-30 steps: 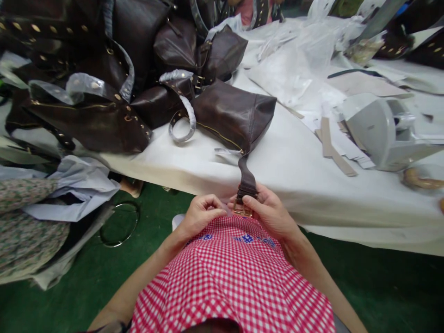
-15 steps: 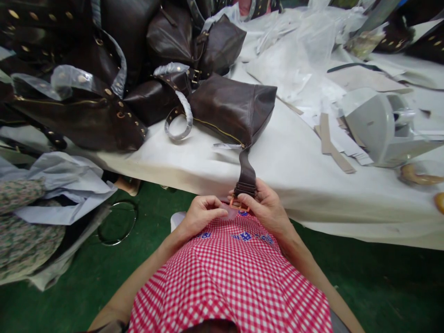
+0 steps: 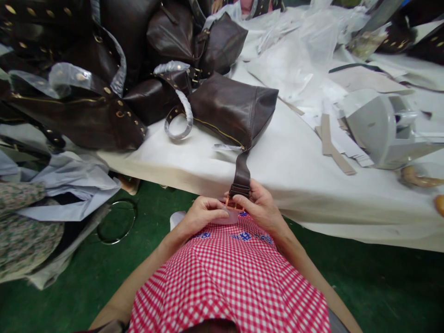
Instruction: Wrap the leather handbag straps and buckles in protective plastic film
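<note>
A dark brown leather bag [image 3: 232, 108] lies on the white cloth table [image 3: 305, 185], its strap [image 3: 242, 173] hanging over the near edge toward me. My right hand [image 3: 262, 208] pinches the strap's end just above a gold-coloured buckle [image 3: 233, 203]. My left hand [image 3: 201, 215] is closed beside it, fingers pinched on a small piece of clear film [image 3: 227, 216] at the buckle. Both hands sit close to my red checked top.
A heap of brown studded bags [image 3: 93, 83] with plastic-wrapped handles fills the table's left. Clear plastic sheets [image 3: 301, 55], card strips [image 3: 333, 148] and a grey machine part [image 3: 378, 129] lie on the right. Pale wrapping paper [image 3: 69, 185] and a metal ring [image 3: 116, 222] sit on the green floor.
Strap end and both hands have shifted slightly left and up. The buckle now shows more clearly, with clear film between the left fingers.
</note>
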`<move>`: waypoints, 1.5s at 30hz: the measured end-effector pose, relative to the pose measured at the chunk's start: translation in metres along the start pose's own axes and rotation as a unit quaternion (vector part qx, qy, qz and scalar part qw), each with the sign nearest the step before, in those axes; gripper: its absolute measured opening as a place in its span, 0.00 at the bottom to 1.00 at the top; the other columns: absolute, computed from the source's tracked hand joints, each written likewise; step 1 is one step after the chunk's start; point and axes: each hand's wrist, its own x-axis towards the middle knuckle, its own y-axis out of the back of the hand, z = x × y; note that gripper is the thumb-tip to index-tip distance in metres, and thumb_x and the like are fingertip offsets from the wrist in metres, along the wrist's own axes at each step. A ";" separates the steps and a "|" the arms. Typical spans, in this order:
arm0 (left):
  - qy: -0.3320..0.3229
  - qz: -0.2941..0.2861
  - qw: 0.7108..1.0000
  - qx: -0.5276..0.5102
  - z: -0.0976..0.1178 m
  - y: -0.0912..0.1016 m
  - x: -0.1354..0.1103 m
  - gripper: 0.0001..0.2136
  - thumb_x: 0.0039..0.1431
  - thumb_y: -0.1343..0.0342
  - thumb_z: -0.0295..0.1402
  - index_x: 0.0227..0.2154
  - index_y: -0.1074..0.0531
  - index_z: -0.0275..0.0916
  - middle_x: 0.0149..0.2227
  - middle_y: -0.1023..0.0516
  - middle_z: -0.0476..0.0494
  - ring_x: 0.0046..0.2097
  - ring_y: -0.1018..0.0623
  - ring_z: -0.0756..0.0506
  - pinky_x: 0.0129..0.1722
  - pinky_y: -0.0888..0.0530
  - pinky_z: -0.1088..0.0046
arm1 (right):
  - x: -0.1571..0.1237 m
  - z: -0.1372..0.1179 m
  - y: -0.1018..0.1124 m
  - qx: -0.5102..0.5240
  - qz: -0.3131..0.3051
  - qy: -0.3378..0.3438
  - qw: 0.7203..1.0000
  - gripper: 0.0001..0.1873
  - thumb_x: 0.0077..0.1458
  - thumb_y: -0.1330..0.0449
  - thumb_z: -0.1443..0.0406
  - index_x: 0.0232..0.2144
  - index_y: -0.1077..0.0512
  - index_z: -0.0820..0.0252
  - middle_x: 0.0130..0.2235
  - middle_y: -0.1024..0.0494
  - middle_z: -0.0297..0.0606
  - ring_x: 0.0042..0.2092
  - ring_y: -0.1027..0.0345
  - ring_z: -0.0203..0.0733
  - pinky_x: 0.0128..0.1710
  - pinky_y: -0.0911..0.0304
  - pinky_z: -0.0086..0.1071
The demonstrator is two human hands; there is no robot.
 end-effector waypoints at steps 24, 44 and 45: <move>-0.018 -0.088 0.996 0.012 -0.010 0.010 0.000 0.17 0.57 0.43 0.45 0.31 0.22 0.34 0.27 0.27 0.48 0.29 0.34 0.51 0.30 0.38 0.77 | 0.002 0.001 0.000 0.043 -0.047 -0.040 0.997 0.20 0.52 0.35 0.57 0.45 0.35 0.55 0.39 0.20 0.38 0.29 0.24 0.39 0.17 0.30 0.27; -0.095 0.069 0.993 0.009 -0.016 -0.002 0.009 0.07 0.49 0.39 0.35 0.27 0.28 0.36 0.27 0.28 0.52 0.29 0.31 0.52 0.31 0.35 0.77 | 0.002 0.002 0.005 0.012 -0.044 -0.033 0.998 0.16 0.53 0.35 0.58 0.41 0.32 0.57 0.35 0.21 0.35 0.34 0.26 0.38 0.34 0.30 0.33; -0.103 0.082 0.991 0.001 -0.016 -0.002 0.009 0.07 0.49 0.39 0.34 0.27 0.29 0.36 0.27 0.28 0.52 0.28 0.31 0.52 0.30 0.35 0.77 | 0.002 0.002 0.006 0.007 -0.044 -0.037 0.998 0.16 0.53 0.35 0.58 0.41 0.32 0.57 0.35 0.21 0.35 0.34 0.26 0.38 0.33 0.30 0.33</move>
